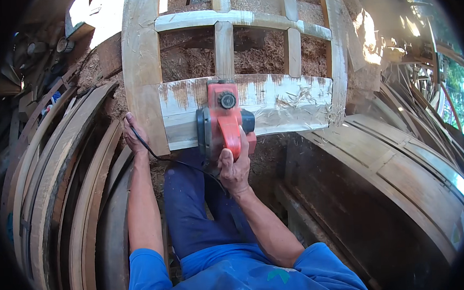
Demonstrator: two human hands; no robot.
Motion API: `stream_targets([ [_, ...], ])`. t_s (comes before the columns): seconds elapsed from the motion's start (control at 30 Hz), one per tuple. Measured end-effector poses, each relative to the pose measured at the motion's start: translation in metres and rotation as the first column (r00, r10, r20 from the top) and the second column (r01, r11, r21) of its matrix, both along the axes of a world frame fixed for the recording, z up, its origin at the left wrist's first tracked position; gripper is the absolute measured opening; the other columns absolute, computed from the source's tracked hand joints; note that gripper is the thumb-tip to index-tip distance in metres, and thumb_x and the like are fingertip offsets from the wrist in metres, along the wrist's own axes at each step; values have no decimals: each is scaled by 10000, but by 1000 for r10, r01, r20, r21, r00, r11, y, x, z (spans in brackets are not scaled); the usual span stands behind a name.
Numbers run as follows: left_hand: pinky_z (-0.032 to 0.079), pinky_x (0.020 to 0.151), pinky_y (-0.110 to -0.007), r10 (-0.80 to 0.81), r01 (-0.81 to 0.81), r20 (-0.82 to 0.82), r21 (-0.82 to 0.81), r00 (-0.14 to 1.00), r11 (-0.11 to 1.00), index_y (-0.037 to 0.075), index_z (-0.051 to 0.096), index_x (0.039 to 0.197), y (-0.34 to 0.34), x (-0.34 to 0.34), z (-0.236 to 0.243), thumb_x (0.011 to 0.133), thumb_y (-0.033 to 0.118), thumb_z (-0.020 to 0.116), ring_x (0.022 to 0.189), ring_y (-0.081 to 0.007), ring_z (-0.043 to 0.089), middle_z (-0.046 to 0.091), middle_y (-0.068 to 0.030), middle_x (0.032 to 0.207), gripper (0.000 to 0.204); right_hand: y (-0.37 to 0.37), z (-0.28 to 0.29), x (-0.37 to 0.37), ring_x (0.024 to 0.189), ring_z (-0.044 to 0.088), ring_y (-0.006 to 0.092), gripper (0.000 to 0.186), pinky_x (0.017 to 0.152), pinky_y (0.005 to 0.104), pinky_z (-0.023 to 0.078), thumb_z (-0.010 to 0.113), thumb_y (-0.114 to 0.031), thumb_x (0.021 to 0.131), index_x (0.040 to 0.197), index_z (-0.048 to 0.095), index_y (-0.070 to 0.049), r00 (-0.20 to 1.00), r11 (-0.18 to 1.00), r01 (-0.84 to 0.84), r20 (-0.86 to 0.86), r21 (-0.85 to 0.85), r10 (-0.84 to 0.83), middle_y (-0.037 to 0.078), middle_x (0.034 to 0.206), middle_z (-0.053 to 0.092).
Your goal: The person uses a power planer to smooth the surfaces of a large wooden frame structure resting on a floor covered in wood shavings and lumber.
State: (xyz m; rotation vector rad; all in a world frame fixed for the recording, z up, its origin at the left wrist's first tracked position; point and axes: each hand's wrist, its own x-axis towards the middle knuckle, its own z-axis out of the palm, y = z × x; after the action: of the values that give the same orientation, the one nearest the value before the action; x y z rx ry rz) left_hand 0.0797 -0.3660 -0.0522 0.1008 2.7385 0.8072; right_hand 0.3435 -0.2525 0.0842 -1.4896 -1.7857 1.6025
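A red and black electric hand planer (225,119) rests on the wide bottom rail (287,102) of a pale wooden frame (142,55). My right hand (235,168) is closed round the planer's red rear handle. At the frame's lower left edge, my left hand (136,133) has the planer's black power cord (164,158) running out of it; its fingers are partly hidden beside the wood. Curled shavings (300,97) lie on the right part of the rail. Rough brown streaks mark the rail's far edge, while its near part looks smooth and pale.
Curved boards (49,170) stand stacked at my left. On the right lies a large panelled wooden door (396,168) with a dark side. More thin boards (405,104) lean behind it. Heaped shavings (259,59) show through the frame's openings. My legs (193,205) are close below the rail.
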Motion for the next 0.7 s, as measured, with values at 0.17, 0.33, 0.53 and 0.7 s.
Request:
stream_targets([
  [0.17, 436, 879, -571, 6, -7, 25, 25, 1000, 1000, -45, 618, 1129, 0, 5, 4, 1044, 676, 190, 1043, -538, 594, 654, -332, 1055, 843, 79, -14, -64, 1002, 665, 496, 705, 834, 514, 531, 508, -444, 1045, 1516, 310, 41, 998, 987, 27, -66, 156, -17, 343, 1175, 637],
  [0.33, 433, 873, -569, -29, 27, 34, 68, 999, 997, -52, 622, 1120, 1, 11, 3, 1032, 702, 175, 1036, -538, 594, 652, -339, 1026, 881, 170, -4, -129, 971, 664, 522, 692, 813, 546, 522, 451, -517, 1051, 1499, 365, 4, 1000, 968, -5, 20, 252, 0, 342, 1031, 679],
  [0.53, 438, 846, -577, -33, 33, -3, 37, 999, 999, -51, 619, 1088, 1, 2, 0, 1036, 694, 173, 1008, -544, 598, 639, -359, 972, 870, 158, -3, -123, 959, 667, 524, 726, 803, 538, 521, 464, -567, 1033, 1495, 396, -12, 999, 965, 38, 2, 258, -40, 339, 1043, 686],
  [0.7, 438, 817, -580, -26, 26, 38, 12, 999, 1000, -46, 606, 1052, 0, 1, 7, 1051, 657, 202, 974, -542, 605, 635, -350, 937, 811, 48, -16, -24, 721, 678, 367, 703, 649, 442, 526, 496, -501, 1045, 1526, 344, -13, 997, 974, 76, -16, 215, -74, 204, 833, 669],
])
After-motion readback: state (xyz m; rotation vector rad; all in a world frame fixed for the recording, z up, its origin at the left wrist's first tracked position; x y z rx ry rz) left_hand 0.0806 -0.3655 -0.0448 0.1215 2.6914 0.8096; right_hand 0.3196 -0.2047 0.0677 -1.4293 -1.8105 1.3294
